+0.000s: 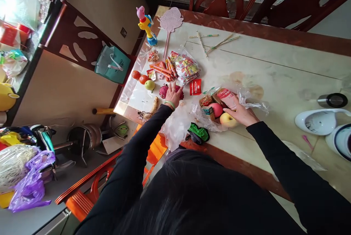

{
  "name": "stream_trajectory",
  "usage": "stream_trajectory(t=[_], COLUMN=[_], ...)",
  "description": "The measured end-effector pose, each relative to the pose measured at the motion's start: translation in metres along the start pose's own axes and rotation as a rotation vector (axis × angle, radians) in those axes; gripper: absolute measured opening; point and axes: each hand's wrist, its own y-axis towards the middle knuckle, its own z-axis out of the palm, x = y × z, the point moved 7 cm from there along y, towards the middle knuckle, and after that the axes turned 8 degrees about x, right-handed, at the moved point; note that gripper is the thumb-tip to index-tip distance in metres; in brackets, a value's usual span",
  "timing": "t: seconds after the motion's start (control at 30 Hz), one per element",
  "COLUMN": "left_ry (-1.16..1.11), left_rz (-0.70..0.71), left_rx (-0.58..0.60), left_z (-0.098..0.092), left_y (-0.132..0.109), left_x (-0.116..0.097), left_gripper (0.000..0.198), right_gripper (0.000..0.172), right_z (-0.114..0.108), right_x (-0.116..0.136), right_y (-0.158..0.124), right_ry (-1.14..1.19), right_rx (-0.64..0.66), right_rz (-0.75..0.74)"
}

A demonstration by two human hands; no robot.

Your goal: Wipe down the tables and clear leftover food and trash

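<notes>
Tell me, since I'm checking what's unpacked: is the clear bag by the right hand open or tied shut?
Open. The clear plastic bag lies spread on the table, and the right hand reaches among the apples inside it.

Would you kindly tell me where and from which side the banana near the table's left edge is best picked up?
Probably around its middle, coming straight down from above: the banana lies flat on the table, curved, with bare surface on both sides. The left hand, resting on the dragon fruit, is nearest.

Marble-topped table [274,70], wood rim. On it: chopsticks [211,41] upper centre, snack packets [186,67], tomatoes [139,78], banana [153,107], clear bag [219,109] centre.
</notes>
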Motion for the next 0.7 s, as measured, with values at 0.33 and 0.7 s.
stream_trajectory(t=[0.33,0.7], left_ry=[0.022,-1.335], left_rz=[-0.036,0.282], left_rx=[-0.025,0.796], left_z=[-0.004,0.015], left_y=[0.031,-0.055], left_x=[0.005,-0.197], left_gripper=[0.066,0.059], right_gripper=[0.051,0.027], right_z=[0.115,0.096], right_x=[0.13,0.169], right_y=[-0.098,-0.06], right_ry=[-0.016,-0.078], right_rx=[0.435,0.309], right_rz=[-0.285,-0.32])
